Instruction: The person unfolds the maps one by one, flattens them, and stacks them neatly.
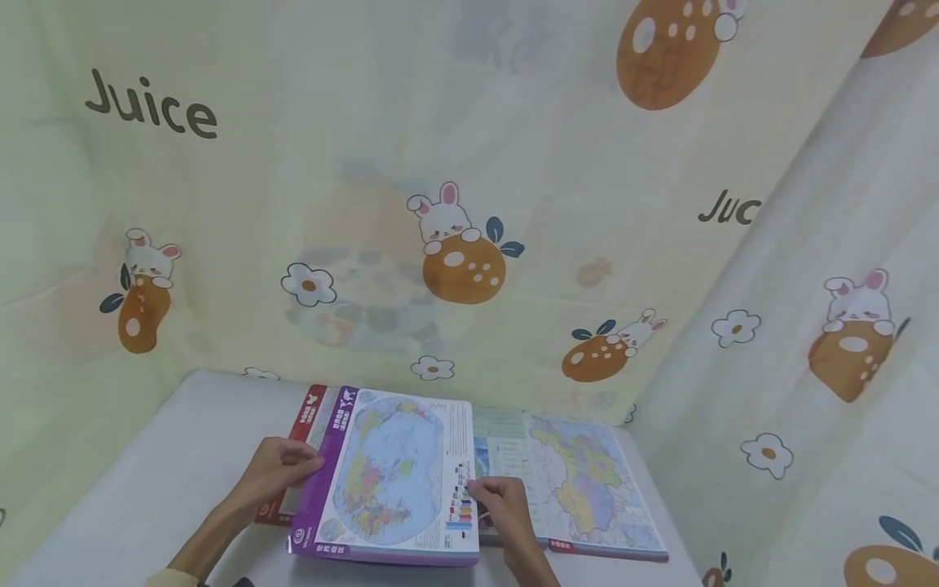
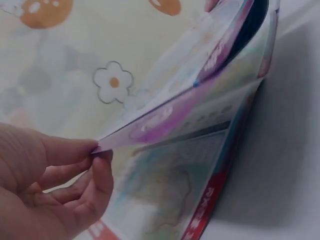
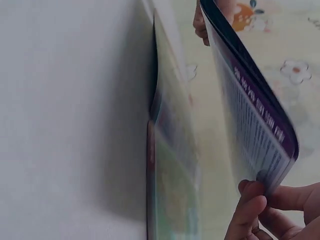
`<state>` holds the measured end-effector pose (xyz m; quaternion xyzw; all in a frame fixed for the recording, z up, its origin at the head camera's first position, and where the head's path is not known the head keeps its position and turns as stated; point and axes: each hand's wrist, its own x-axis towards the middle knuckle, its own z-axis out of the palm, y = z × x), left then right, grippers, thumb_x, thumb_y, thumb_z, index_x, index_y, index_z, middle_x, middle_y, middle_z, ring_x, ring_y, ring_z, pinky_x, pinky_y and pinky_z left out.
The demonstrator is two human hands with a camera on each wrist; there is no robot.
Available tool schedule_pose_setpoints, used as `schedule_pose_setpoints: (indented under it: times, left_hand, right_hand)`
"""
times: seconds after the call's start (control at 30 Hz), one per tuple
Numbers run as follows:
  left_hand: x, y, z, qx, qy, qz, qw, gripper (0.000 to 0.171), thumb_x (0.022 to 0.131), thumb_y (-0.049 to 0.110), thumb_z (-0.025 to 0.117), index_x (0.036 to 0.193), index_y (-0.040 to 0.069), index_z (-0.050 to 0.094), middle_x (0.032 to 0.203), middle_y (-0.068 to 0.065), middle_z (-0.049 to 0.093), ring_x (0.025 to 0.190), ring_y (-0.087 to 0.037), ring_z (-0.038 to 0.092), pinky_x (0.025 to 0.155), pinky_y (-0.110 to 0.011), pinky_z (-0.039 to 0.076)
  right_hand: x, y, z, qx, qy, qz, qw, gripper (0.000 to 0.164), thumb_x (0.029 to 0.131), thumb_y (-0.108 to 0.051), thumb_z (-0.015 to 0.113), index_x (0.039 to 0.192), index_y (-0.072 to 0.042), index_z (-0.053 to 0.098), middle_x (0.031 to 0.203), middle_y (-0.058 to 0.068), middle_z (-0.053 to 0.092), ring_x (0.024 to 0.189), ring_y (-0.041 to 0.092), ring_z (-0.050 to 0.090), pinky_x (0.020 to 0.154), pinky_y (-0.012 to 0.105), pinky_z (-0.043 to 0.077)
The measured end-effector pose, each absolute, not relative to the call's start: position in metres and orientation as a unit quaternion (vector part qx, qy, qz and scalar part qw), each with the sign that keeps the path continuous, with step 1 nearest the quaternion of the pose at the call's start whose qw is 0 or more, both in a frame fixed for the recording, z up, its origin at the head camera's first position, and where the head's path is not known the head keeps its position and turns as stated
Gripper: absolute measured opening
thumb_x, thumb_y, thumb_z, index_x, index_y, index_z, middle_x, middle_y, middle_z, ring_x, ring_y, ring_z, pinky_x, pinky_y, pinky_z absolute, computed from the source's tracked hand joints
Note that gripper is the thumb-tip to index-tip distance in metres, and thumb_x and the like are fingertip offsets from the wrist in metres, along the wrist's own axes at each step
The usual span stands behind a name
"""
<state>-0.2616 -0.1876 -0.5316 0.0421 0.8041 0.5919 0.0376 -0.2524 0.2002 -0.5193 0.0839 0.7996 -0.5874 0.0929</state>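
Note:
Both my hands hold a folded world map with a purple border (image 1: 396,473), raised and tilted over the table. The left hand (image 1: 271,473) pinches its left edge between thumb and fingers, and the left wrist view shows the thin purple edge (image 2: 155,125) at the fingertips. My right hand (image 1: 506,509) pinches the opposite edge near the lower corner; in the right wrist view the map's layers (image 3: 255,105) stand slightly apart. Below lies a red-edged map (image 1: 597,489), spread on the table, its middle hidden by the purple one. Its red strip (image 2: 202,205) shows under the left hand.
The white table (image 1: 176,440) has its far edge against a hanging cloth (image 1: 352,204) printed with rabbits, oranges and flowers. The same kind of cloth hangs at the left and right sides.

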Motion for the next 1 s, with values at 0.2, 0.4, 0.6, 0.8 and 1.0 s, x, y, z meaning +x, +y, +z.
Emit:
schedule_pose_setpoints:
  times: [0.2, 0.4, 0.6, 0.8, 1.0]
  left_hand:
    - [-0.284, -0.171, -0.548, -0.004, 0.820, 0.572, 0.006, 0.024, 0.097, 0.008, 0.079, 0.112, -0.011, 0.076, 0.104, -0.022, 0.082, 0.088, -0.018, 0.077, 0.076, -0.022, 0.060]
    - [-0.299, -0.160, -0.563, -0.035, 0.810, 0.585, -0.007, 0.032, 0.097, 0.003, 0.078, 0.122, -0.015, 0.071, 0.112, -0.029, 0.079, 0.097, -0.030, 0.079, 0.084, -0.034, 0.066]
    - [-0.306, -0.151, -0.567, -0.051, 0.820, 0.570, -0.012, 0.031, 0.096, 0.002, 0.078, 0.121, -0.014, 0.072, 0.111, -0.031, 0.079, 0.092, -0.029, 0.079, 0.079, -0.038, 0.066]
    - [-0.310, -0.146, -0.566, -0.063, 0.839, 0.541, -0.012, 0.026, 0.098, 0.005, 0.076, 0.119, -0.011, 0.075, 0.105, -0.025, 0.081, 0.079, -0.019, 0.074, 0.067, -0.030, 0.061]
    - [-0.319, -0.141, -0.569, -0.085, 0.836, 0.543, -0.012, 0.028, 0.101, 0.007, 0.073, 0.120, -0.013, 0.072, 0.102, -0.026, 0.080, 0.077, -0.019, 0.074, 0.065, -0.031, 0.060]
  right_hand:
    - [-0.278, 0.204, -0.540, 0.110, 0.809, -0.573, 0.074, 0.024, 0.104, -0.019, 0.071, 0.115, 0.000, 0.081, 0.094, 0.005, 0.082, 0.079, 0.012, 0.071, 0.068, 0.022, 0.055]
    - [-0.294, 0.202, -0.557, 0.133, 0.824, -0.548, 0.050, 0.021, 0.103, -0.016, 0.072, 0.114, 0.000, 0.081, 0.097, 0.006, 0.081, 0.088, 0.016, 0.068, 0.080, 0.026, 0.050]
    - [-0.302, 0.199, -0.567, 0.148, 0.829, -0.539, 0.029, 0.023, 0.103, -0.016, 0.073, 0.117, 0.001, 0.080, 0.105, 0.010, 0.078, 0.096, 0.021, 0.068, 0.084, 0.030, 0.051]
    - [-0.312, 0.201, -0.573, 0.125, 0.824, -0.553, -0.001, 0.034, 0.099, -0.014, 0.077, 0.126, 0.007, 0.074, 0.105, 0.017, 0.081, 0.088, 0.019, 0.076, 0.078, 0.025, 0.059]
    - [-0.324, 0.199, -0.580, 0.114, 0.816, -0.565, -0.045, 0.028, 0.099, -0.017, 0.077, 0.114, 0.007, 0.079, 0.091, 0.015, 0.082, 0.073, 0.015, 0.074, 0.063, 0.022, 0.056]
